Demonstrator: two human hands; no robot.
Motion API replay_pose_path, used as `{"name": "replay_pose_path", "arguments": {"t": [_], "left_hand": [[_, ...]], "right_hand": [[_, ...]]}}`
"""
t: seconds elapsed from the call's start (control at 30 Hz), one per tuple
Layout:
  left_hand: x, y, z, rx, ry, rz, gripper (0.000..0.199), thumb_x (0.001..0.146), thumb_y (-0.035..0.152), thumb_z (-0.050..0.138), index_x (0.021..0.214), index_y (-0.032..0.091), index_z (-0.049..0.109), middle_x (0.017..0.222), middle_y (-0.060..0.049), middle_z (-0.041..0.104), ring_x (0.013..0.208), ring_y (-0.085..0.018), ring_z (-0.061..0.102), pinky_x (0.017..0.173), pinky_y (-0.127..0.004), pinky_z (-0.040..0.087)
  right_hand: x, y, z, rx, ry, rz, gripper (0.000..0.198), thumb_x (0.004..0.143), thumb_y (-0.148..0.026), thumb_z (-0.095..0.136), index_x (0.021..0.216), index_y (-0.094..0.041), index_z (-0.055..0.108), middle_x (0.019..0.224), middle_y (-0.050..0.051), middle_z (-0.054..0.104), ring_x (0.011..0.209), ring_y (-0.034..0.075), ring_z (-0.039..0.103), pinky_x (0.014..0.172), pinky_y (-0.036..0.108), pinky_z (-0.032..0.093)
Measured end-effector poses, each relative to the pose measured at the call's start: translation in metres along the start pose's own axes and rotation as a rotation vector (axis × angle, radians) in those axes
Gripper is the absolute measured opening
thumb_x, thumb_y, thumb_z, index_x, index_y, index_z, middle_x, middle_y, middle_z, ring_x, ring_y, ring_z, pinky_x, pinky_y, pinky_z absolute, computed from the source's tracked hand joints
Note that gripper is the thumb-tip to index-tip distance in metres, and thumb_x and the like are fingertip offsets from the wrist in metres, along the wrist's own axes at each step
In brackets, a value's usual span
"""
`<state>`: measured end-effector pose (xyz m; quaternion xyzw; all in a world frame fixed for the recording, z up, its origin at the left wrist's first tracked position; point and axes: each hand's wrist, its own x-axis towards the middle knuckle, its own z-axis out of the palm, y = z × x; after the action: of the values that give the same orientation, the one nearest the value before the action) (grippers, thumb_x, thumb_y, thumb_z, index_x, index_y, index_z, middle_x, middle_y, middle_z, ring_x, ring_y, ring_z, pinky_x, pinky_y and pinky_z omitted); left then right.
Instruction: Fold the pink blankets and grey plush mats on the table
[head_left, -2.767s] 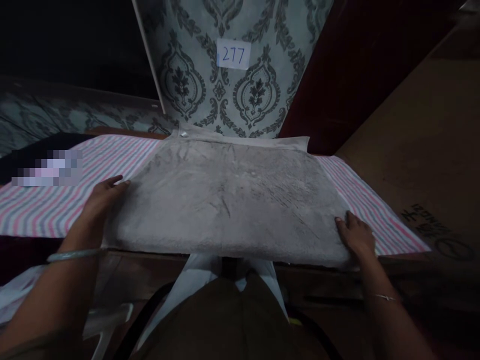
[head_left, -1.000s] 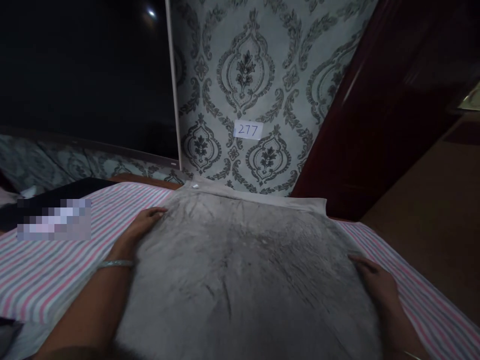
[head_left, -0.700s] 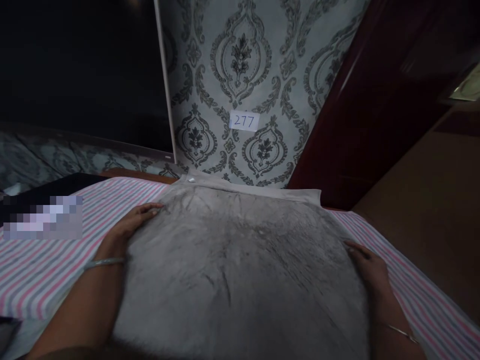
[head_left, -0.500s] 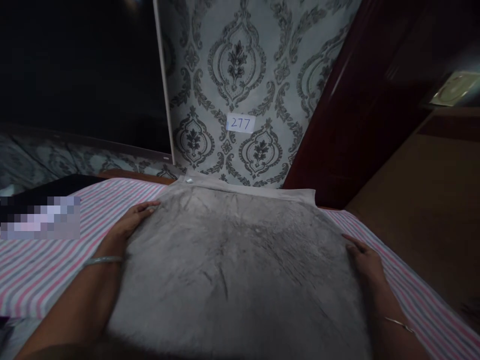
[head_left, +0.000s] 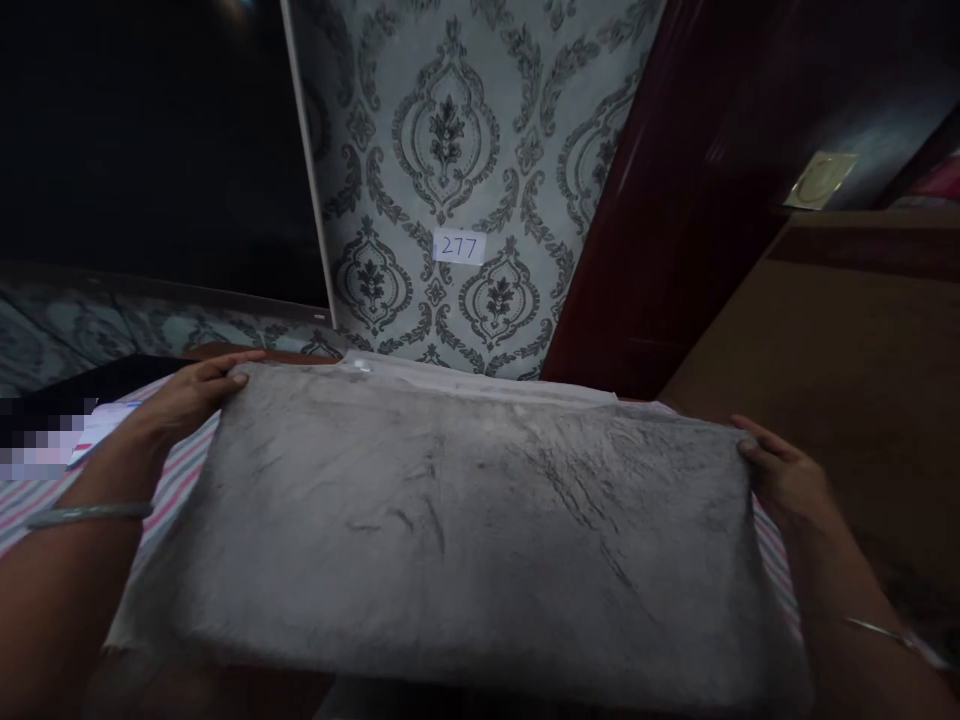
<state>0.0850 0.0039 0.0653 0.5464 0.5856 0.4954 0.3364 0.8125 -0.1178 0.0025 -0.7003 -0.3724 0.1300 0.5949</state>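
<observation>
A grey plush cloth with darker brushed streaks stretches between my two hands and hangs over the near edge. My left hand pinches its upper left corner between thumb and fingers. At the upper right corner, my right hand grips the cloth the same way, thumb on top. A pale, thin band of material shows along the far side, behind the cloth; whether it is part of the cloth I cannot tell. Beneath lies a pink, grey and white striped cover, mostly hidden.
A dark screen stands at the left, before patterned wallpaper bearing a paper label marked 277. To the right are a dark red glossy post and a brown panel. A pixelated patch covers something at the left.
Both hands have moved outward and up, from lying along the cloth's sides to gripping its corners. The cloth is now lifted and pulled wider. The view has shifted a little to the right.
</observation>
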Motion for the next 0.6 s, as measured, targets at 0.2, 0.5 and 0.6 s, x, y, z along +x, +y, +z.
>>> {"name": "replay_pose_path", "arguments": {"t": [0.2, 0.5, 0.6], "left_hand": [[-0.006, -0.021, -0.017, 0.391, -0.141, 0.081, 0.055, 0.055, 0.04, 0.072, 0.105, 0.017, 0.069, 0.119, -0.009, 0.069, 0.115, -0.029, 0.058, 0.106, -0.038, 0.044], [-0.016, 0.0, -0.037, 0.934, 0.185, 0.227, 0.041, 0.076, 0.04, 0.041, 0.1, 0.017, 0.065, 0.106, -0.013, 0.066, 0.095, -0.027, 0.063, 0.093, -0.041, 0.051], [-0.025, -0.01, -0.024, 0.786, -0.064, 0.051, 0.062, 0.072, 0.041, 0.046, 0.124, 0.01, 0.056, 0.116, -0.016, 0.067, 0.088, -0.023, 0.066, 0.086, -0.036, 0.054]], "right_hand": [[-0.012, -0.007, -0.035, -0.204, -0.214, -0.02, 0.053, 0.061, -0.025, 0.061, 0.112, -0.02, 0.072, 0.119, 0.01, 0.069, 0.111, 0.027, 0.061, 0.099, 0.031, 0.045], [-0.024, -0.021, -0.033, -0.64, -0.06, -0.48, 0.03, 0.066, -0.036, 0.046, 0.076, -0.024, 0.072, 0.084, 0.009, 0.067, 0.091, 0.029, 0.059, 0.083, 0.04, 0.046], [-0.024, -0.018, -0.035, -0.637, -0.047, -0.383, 0.033, 0.061, -0.04, 0.047, 0.075, -0.025, 0.072, 0.09, 0.011, 0.069, 0.093, 0.032, 0.061, 0.083, 0.042, 0.047]]}}
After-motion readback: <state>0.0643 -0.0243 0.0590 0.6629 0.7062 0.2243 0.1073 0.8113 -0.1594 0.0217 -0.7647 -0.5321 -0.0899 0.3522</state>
